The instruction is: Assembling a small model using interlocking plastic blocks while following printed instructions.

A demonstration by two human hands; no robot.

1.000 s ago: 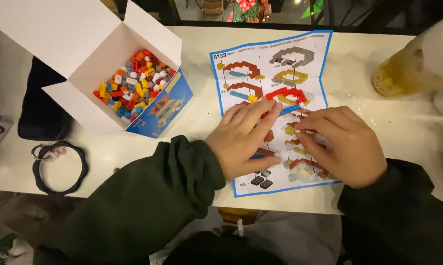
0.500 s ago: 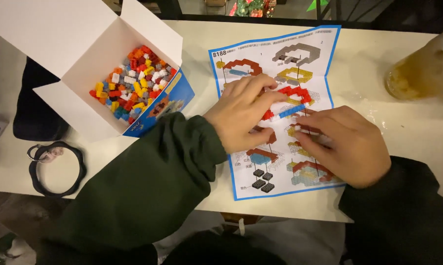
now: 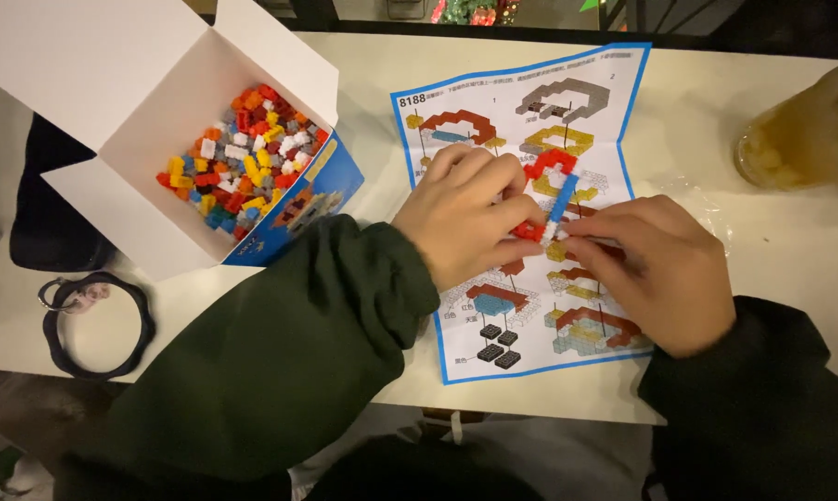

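Over a blue-bordered instruction sheet on the table, the left hand and right hand pinch a small red, white and blue brick assembly between curled fingertips. An open box of bricks sits well to the left

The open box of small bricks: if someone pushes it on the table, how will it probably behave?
The box looks like thin white card, so it would likely slide easily and flex if squeezed. Its flaps stand open and it lies tilted, so the loose bricks might spill. It reaches the table edge, so a push outward could drop it.
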